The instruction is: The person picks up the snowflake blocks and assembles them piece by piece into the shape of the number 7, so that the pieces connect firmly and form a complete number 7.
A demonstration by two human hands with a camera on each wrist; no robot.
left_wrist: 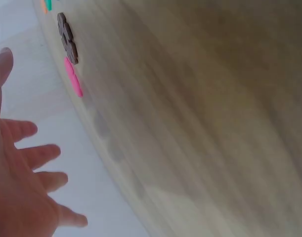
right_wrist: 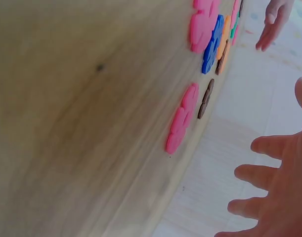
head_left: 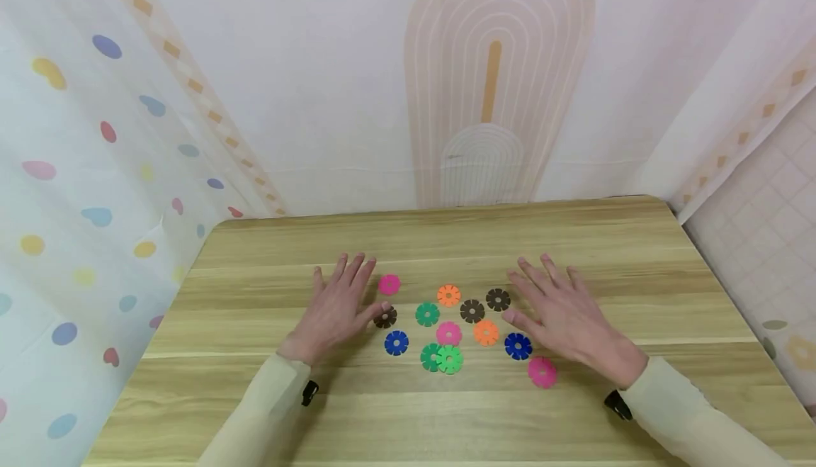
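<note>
Left hand [head_left: 334, 307] flat, fingers spread, grasping nothing; thumb tip just beside brown disc [head_left: 385, 317], pink disc [head_left: 389, 284] at its 2 o'clock. Right hand [head_left: 564, 314] likewise spread, released; blue disc [head_left: 518, 346] at its 7 o'clock, second pink disc [head_left: 542, 372] just beyond. Other discs scattered between hands on wooden table [head_left: 255, 396].

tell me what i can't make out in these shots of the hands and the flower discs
- Head view: whether the left hand and right hand press the table or float above it; the palms face down, hiding any gap.
- Head view: the dark green disc, partly covered by the light green disc.
- Left wrist view: the brown disc and pink disc are edge-on and blurred.
- Right wrist view: the discs overlap edge-on, so they cannot be counted.
</note>
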